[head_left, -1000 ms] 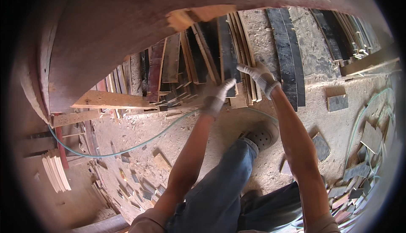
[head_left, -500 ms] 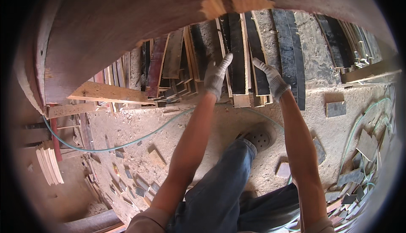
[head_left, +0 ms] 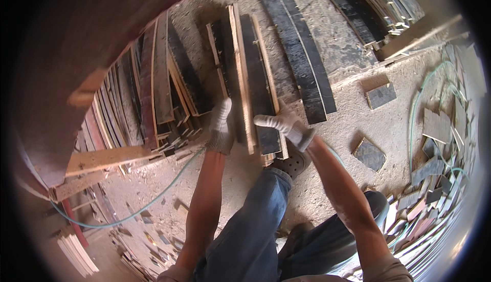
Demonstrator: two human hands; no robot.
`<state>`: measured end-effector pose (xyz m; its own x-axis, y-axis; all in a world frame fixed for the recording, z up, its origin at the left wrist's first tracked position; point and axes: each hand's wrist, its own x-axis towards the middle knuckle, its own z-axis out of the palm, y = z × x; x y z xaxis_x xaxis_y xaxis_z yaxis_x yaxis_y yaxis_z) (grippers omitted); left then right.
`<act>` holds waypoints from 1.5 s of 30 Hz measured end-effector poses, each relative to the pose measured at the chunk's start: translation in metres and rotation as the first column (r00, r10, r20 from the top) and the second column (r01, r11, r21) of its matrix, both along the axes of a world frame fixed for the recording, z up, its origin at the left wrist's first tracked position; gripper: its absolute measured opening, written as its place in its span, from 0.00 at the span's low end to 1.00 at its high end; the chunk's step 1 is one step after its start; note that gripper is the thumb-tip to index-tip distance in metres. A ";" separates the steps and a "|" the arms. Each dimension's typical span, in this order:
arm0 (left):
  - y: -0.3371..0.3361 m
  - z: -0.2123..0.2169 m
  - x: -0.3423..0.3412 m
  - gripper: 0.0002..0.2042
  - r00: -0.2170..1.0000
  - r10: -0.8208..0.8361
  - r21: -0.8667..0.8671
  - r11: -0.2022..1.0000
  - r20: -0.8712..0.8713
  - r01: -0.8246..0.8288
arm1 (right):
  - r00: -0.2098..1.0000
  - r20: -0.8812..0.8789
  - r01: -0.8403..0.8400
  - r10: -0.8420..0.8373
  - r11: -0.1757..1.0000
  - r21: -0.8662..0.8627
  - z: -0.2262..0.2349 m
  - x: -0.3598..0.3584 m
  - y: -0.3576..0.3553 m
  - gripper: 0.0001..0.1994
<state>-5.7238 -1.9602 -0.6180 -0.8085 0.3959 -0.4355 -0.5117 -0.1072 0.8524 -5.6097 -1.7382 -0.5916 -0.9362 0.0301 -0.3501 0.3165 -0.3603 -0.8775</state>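
Between my two gloved hands is a loose bundle of long black-faced plywood strips (head_left: 255, 87) with pale raw edges. My left hand (head_left: 221, 124) holds the bundle's left side, thumb pointing up along it. On the opposite side, my right hand (head_left: 287, 127) grips with its thumb laid across the top. The other fingers of both hands are mostly hidden at the strips' sides. The bundle's near ends hang over my shoe (head_left: 295, 164). Just to the right lies a wide pair of black strips (head_left: 299, 51) on the floor.
More strips (head_left: 163, 72) lean in rows at the left beside a wooden beam (head_left: 110, 160). A large brown panel (head_left: 66, 77) fills the upper left. A green hose (head_left: 148, 205) crosses the floor. Offcuts (head_left: 429, 172) pile up at the right; a dark piece (head_left: 369, 154) lies nearer.
My hands and the plywood bundle between them have come nearer to me, away from the row. The view has turned rightward, and the brown panel now covers less of the top.
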 end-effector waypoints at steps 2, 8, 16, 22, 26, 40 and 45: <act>0.001 -0.003 -0.004 0.38 1.000 -0.028 0.012 1.000 0.005 0.028 | 0.990 0.110 0.095 -0.090 0.995 -0.039 -0.005 -0.002 -0.009 0.63; -0.001 0.039 0.004 0.42 0.977 -0.214 -0.113 0.971 -0.017 0.211 | 0.965 0.195 0.188 -0.174 0.981 -0.055 0.010 0.007 -0.017 0.73; 0.002 0.027 0.023 0.26 0.984 -0.158 -0.029 0.987 -0.085 0.156 | 0.977 0.183 0.062 -0.111 0.966 0.252 0.036 0.021 -0.018 0.72; 0.030 0.049 0.036 0.39 0.971 -0.216 0.310 0.934 0.101 0.176 | 0.985 0.156 -0.016 -0.075 0.858 0.513 0.084 0.032 0.001 0.68; 0.080 0.066 0.045 0.42 0.946 -0.250 0.469 0.874 0.206 0.129 | 0.983 0.124 0.004 -0.138 0.682 0.732 0.128 0.033 0.041 0.67; 0.459 0.119 -0.047 0.38 0.842 -0.509 0.684 0.679 0.177 0.266 | 0.936 -0.070 0.264 -0.344 0.560 0.785 0.221 -0.020 0.344 0.54; 0.596 0.141 -0.082 0.41 0.887 -0.453 0.563 0.757 0.089 0.330 | 0.949 -0.022 0.053 -0.314 0.088 0.995 0.259 -0.064 0.418 0.24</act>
